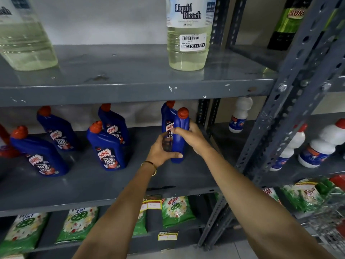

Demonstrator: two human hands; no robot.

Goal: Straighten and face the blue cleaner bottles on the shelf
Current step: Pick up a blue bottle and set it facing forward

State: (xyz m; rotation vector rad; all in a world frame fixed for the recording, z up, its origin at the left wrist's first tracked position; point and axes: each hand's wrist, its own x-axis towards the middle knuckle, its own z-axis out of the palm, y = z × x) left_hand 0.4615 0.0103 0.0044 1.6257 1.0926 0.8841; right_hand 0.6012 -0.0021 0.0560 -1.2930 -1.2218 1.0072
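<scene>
Several blue cleaner bottles with red caps stand on the middle grey shelf (93, 186). Both my hands hold one blue bottle (179, 139) at the shelf's right end, turned so its narrow side faces me. My left hand (162, 151) grips its lower part, thumb across the base. My right hand (190, 136) wraps its upper body from the right. Directly behind it stands another blue bottle (167, 116), label partly showing. Further left, a front bottle (107, 148) and a rear bottle (114, 124) face forward, as do two more bottles (40, 155) (57, 130).
A liquid bleach bottle (187, 34) and a second one (24, 34) stand on the upper shelf. Green detergent bags (175, 210) lie on the lower shelf. White bottles (321, 144) fill the neighbouring rack beyond the grey upright post (280, 116).
</scene>
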